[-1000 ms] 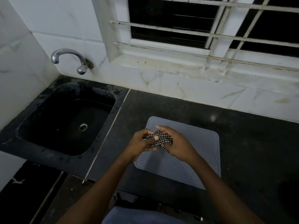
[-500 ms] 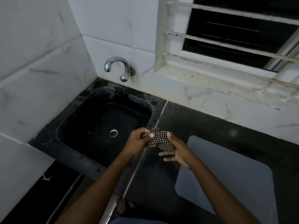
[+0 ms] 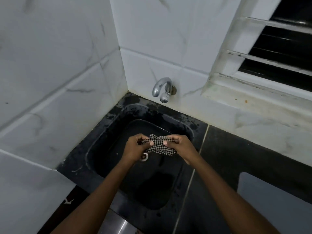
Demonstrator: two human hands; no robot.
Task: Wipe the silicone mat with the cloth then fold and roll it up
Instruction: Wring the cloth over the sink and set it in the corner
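Note:
A small black-and-white checked cloth (image 3: 158,146) is bunched between both hands above the black sink (image 3: 108,132). My left hand (image 3: 135,147) grips its left end and my right hand (image 3: 179,146) grips its right end, thumbs on top. The grey silicone mat (image 3: 273,203) lies flat on the dark counter at the lower right, only partly in view and well apart from the hands.
A chrome tap (image 3: 162,89) juts from the tiled back wall above the sink. The metal drain (image 3: 144,157) shows just under my left hand. White tiled walls close in on the left and behind. A window sill (image 3: 253,97) with bars runs at the upper right.
Both hands carried the cloth leftward from over the mat to above the sink. The view swung left, so the mat slid to the lower right edge.

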